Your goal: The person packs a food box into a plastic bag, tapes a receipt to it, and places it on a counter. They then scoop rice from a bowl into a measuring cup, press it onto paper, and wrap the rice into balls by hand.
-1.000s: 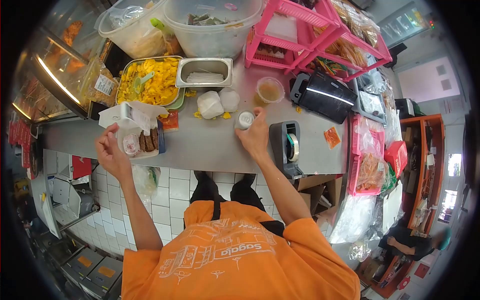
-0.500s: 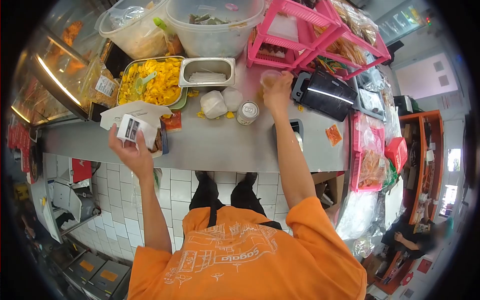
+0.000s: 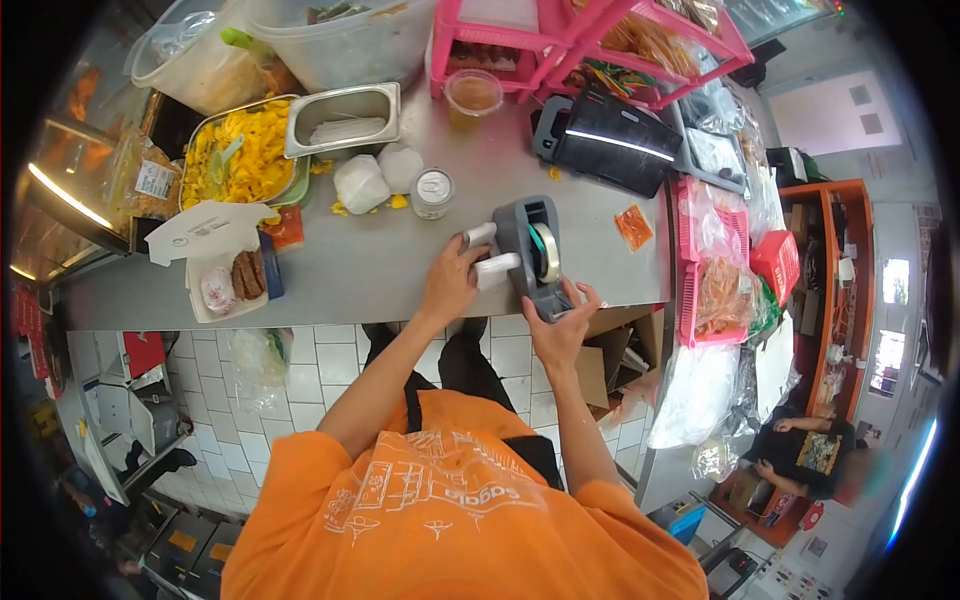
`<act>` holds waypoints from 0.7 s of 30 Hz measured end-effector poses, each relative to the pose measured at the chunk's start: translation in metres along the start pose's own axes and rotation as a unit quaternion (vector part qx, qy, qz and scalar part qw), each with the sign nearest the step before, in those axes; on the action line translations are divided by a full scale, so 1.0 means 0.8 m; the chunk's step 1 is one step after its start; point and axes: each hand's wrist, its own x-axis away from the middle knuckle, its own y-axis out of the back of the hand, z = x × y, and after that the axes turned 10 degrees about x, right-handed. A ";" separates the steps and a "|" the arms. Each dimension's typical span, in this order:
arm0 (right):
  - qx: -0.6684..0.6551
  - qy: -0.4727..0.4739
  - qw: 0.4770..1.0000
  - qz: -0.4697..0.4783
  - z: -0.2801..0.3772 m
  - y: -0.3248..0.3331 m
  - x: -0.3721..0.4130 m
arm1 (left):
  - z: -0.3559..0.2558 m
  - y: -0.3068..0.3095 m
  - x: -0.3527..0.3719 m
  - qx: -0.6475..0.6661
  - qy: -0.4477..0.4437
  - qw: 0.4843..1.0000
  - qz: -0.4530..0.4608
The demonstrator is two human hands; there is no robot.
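Between the fingers of my left hand [image 3: 452,282] is a curled white paper slip [image 3: 494,269], close against the left side of a grey tape dispenser [image 3: 518,238]. My right hand [image 3: 560,332] is closed around the near end of that dispenser, by the counter's front edge. A roll of tape [image 3: 546,252] sits in it. To the left, an open food box [image 3: 207,246] holds a round wrapped item [image 3: 218,289] and brown pieces of food [image 3: 249,274]. A drink can [image 3: 433,193] and white wrapped bundles [image 3: 361,185] stand beyond my left hand.
A lidded cup [image 3: 473,97] stands at the back, near pink racks [image 3: 545,45] and a black appliance [image 3: 620,140]. A steel container [image 3: 343,118] and a tray of yellow pieces [image 3: 235,155] are back left. A red sachet [image 3: 633,228] lies on the right. Another person [image 3: 810,455] is at far right.
My left hand has moved right from the food box with the paper slip. My right hand has let go of the cup at the back and come to the tape dispenser.
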 end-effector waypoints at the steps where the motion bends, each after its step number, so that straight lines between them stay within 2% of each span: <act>1: -0.052 -0.067 0.995 0.049 -0.009 -0.010 -0.010 | 0.007 -0.010 -0.007 -0.080 -0.035 0.996 -0.018; 2: -0.046 -0.080 0.995 0.031 0.004 -0.007 -0.020 | 0.008 -0.017 -0.013 -0.161 -0.067 0.984 -0.032; 3: -0.045 -0.091 0.994 0.037 0.003 -0.004 -0.028 | 0.011 -0.025 -0.013 -0.162 -0.058 0.985 -0.024; 5: -0.057 -0.106 0.993 -0.005 -0.002 -0.007 -0.051 | 0.006 -0.035 -0.028 -0.204 -0.122 0.968 -0.076; 6: -0.061 -0.105 0.992 -0.018 -0.006 -0.007 -0.060 | 0.015 -0.033 -0.036 -0.179 -0.154 0.971 -0.044; 7: -0.059 -0.111 0.992 -0.014 -0.002 0.003 -0.061 | 0.016 -0.034 -0.038 -0.179 -0.148 0.972 -0.040; 9: 0.074 0.087 0.980 -0.163 0.009 0.020 -0.070 | 0.005 -0.029 -0.043 -0.160 -0.146 0.976 -0.029; 10: 0.016 0.123 0.979 -0.160 -0.005 0.016 -0.048 | 0.002 -0.026 -0.045 -0.161 -0.141 0.976 -0.033; 12: -0.129 0.263 0.955 0.044 0.007 0.014 -0.028 | 0.000 -0.027 -0.031 -0.160 -0.088 0.983 -0.015; 13: -0.129 0.259 0.956 0.052 0.000 0.001 -0.010 | 0.003 -0.031 -0.025 -0.158 -0.079 0.984 -0.014; 15: -0.060 0.123 0.961 0.239 -0.020 -0.032 0.025 | 0.007 -0.036 -0.022 -0.273 -0.141 0.949 -0.066; 19: -0.041 0.161 0.960 0.224 -0.015 -0.042 0.011 | 0.018 -0.039 -0.023 -0.289 -0.124 0.946 -0.078; 21: -0.046 0.141 0.969 0.198 -0.012 -0.057 -0.016 | 0.014 -0.030 -0.014 -0.267 -0.127 0.955 0.029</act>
